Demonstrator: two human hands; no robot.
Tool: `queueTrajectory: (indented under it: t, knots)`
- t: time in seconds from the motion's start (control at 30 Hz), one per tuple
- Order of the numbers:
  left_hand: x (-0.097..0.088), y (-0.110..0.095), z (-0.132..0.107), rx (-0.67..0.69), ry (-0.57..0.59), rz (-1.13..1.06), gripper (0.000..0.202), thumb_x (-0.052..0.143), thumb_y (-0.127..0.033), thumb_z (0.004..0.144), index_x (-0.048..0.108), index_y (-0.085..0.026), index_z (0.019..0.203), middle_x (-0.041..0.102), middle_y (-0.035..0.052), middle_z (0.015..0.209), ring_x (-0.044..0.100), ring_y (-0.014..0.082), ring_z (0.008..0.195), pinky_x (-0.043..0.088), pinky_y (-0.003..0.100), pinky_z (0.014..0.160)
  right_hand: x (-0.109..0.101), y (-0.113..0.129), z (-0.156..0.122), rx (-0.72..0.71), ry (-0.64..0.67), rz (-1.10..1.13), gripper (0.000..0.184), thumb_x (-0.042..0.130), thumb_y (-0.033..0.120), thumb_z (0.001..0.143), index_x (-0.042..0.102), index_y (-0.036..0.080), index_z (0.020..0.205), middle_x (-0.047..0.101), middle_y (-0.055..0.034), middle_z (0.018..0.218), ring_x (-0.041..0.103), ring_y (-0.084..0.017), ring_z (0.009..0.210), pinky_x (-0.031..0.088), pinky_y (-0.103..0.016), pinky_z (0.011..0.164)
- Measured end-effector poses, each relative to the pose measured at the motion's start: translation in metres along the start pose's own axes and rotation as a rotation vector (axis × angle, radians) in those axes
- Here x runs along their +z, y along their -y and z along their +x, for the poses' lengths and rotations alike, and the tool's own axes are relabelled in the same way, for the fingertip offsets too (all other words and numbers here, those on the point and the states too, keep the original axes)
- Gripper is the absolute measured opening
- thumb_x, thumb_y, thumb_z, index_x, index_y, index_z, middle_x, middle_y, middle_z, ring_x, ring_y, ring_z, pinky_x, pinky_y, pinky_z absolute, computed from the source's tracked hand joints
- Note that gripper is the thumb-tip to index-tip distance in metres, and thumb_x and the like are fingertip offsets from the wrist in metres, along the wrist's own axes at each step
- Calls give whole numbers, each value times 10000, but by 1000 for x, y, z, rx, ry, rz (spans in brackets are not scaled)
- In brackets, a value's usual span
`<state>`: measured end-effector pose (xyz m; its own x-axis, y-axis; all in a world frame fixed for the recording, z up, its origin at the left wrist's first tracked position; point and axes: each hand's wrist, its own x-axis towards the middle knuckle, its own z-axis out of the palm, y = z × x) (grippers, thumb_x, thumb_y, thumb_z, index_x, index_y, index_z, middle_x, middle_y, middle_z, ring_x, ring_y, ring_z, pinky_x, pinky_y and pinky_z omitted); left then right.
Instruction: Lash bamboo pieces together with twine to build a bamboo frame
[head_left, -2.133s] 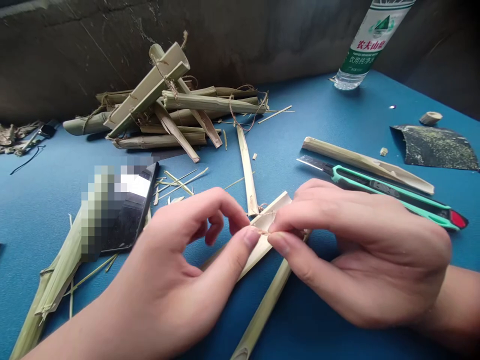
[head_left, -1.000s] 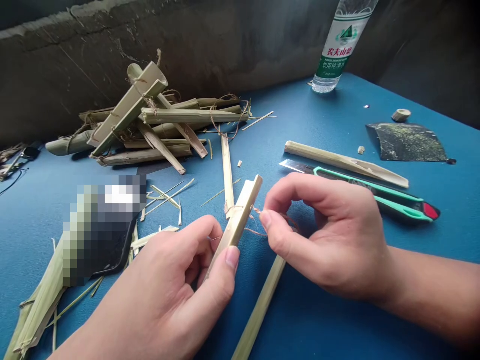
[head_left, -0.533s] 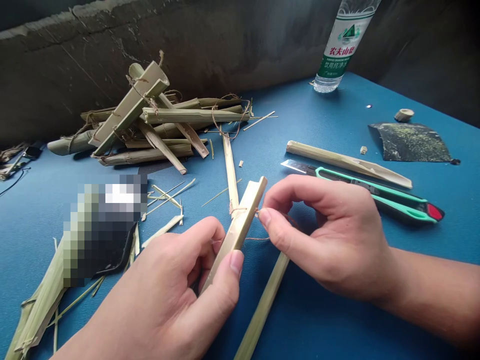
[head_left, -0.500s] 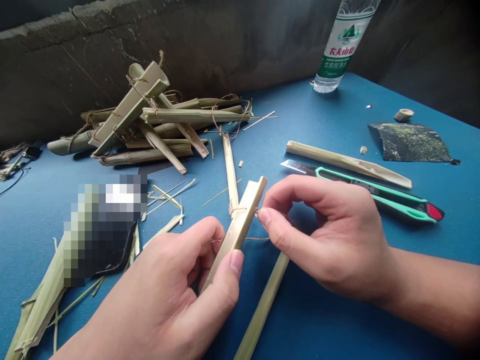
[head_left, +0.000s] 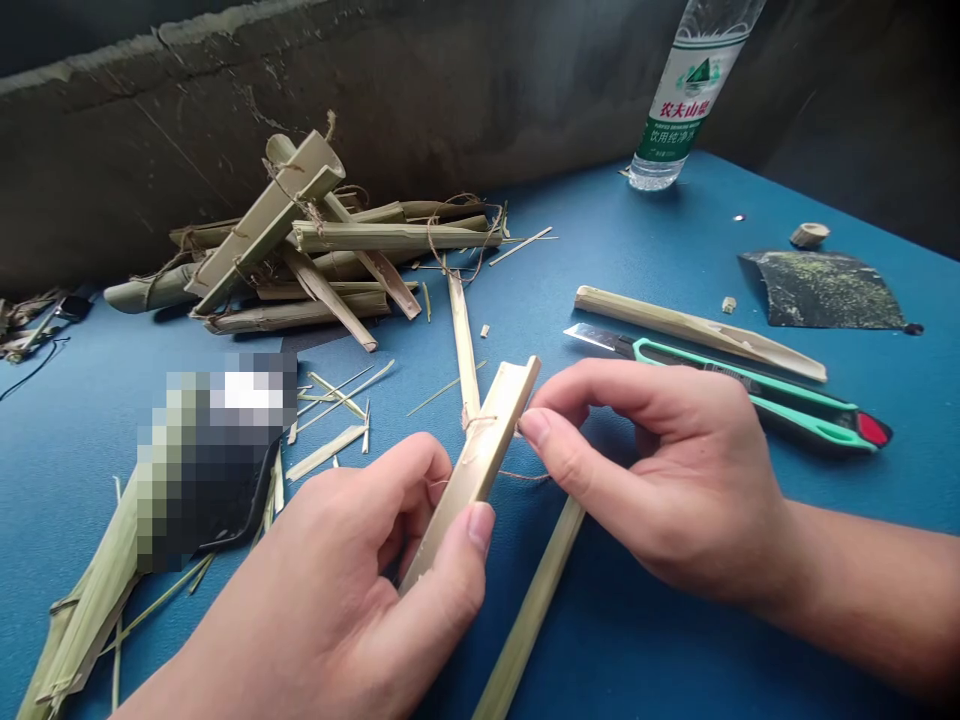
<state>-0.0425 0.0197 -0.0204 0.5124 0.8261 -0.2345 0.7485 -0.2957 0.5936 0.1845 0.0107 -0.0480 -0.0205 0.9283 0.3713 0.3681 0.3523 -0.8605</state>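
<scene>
A split bamboo strip (head_left: pixel 476 455), hollow side up, is held tilted in my left hand (head_left: pixel 375 560), the thumb along its near edge. A thin brown string (head_left: pixel 525 476) crosses the strip near its upper end and trails off to the right. My right hand (head_left: pixel 660 460) pinches the string beside the strip's right edge; the fingertips partly hide it. Under my right fingers a longer bamboo stick (head_left: pixel 536 610) runs toward the near edge. Behind the held strip lies another narrow bamboo piece (head_left: pixel 463 345).
A green-and-black utility knife (head_left: pixel 750 390), blade out, lies past my right hand beside a bamboo piece (head_left: pixel 697 330). Sandpaper (head_left: pixel 825 288) and a water bottle (head_left: pixel 686 110) are farther back. Tied bamboo pieces (head_left: pixel 397 236) pile up by the wall. Bamboo slivers (head_left: pixel 330 450) and a partly blurred dark object (head_left: pixel 232 500) lie left.
The view has shifted slightly, so everything sits a little lower and to the right. Both hands keep their hold, with my right fingertips still close to the strip's edge.
</scene>
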Motion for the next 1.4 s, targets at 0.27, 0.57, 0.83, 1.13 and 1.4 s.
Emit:
queueTrajectory:
  t: [0.27,0.57,0.83,1.13,1.4]
  knots:
    - [0,0,4,4,-7,-1,340,560,-524,1042,577,-250,841,605,-47,655,541,131,565,392,260,488,-1,0,-1,8,25,17,182,687,120,952,790,182,816,802,-18,797,701,-144,674,555,-225,596]
    - [0,2,1,14,-29,17,343,560,-524,1041,570,-249,838,588,-51,641,527,126,557,380,257,484,-1,1,-2,7,7,2,153,705,76,908,777,176,818,800,-21,803,706,-145,674,559,-232,592]
    - [1,3,-1,12,-40,2,309,577,-509,1035,583,-256,858,600,-58,627,529,132,542,391,258,486,0,-1,-2,17,-35,11,125,731,76,882,780,181,834,817,-27,831,715,-151,689,572,-229,582]
    - [1,4,-1,6,-65,-81,276,626,-503,997,597,-267,857,606,-58,632,539,147,540,381,283,479,1,-1,1,51,-16,51,97,753,97,887,795,179,853,802,-13,812,705,-143,697,580,-223,604]
    - [-1,1,-2,-15,-31,-48,268,617,-473,1002,576,-251,859,584,-57,633,516,136,551,375,294,502,-2,-1,0,77,12,56,132,717,143,966,786,191,865,818,-27,853,723,-170,730,587,-259,628]
